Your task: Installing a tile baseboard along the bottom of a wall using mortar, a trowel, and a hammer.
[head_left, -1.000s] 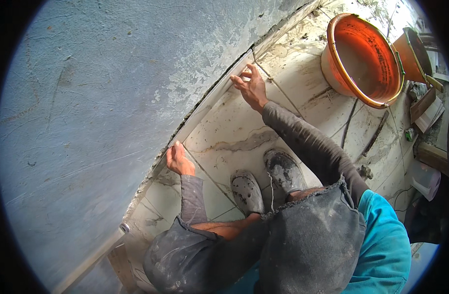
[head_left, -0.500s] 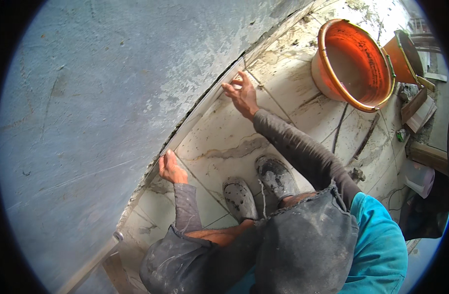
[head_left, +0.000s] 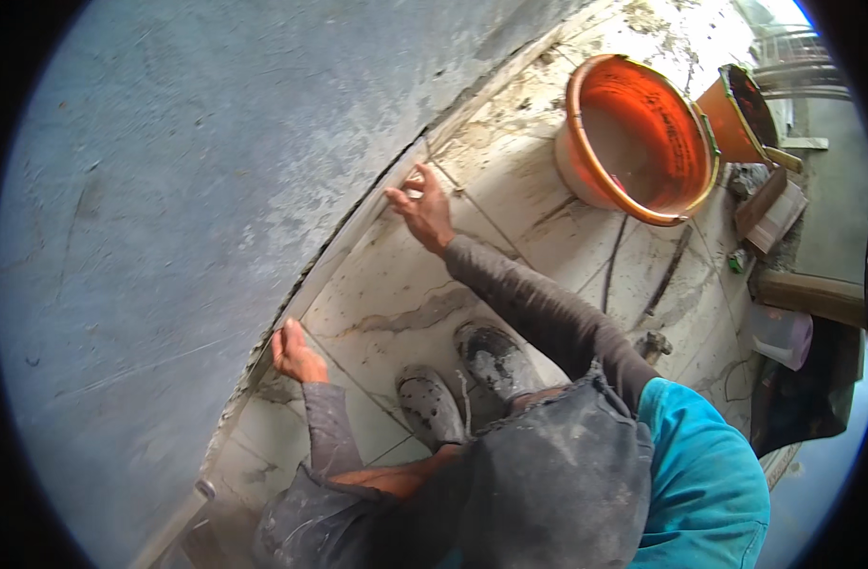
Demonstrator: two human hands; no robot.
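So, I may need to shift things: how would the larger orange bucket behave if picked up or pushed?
The larger orange bucket is probably heavy, since murky grey liquid seems to sit inside. Open-topped, it could well spill if jolted. Its shape appears to narrow downward, so a high push might tip it.

Pale strip (head_left: 351, 230) with its lower end hidden by the left hand (head_left: 299, 354), blue-grey wall (head_left: 149, 237) cut off by the view's round edge, green object (head_left: 737, 261) too small to identify.
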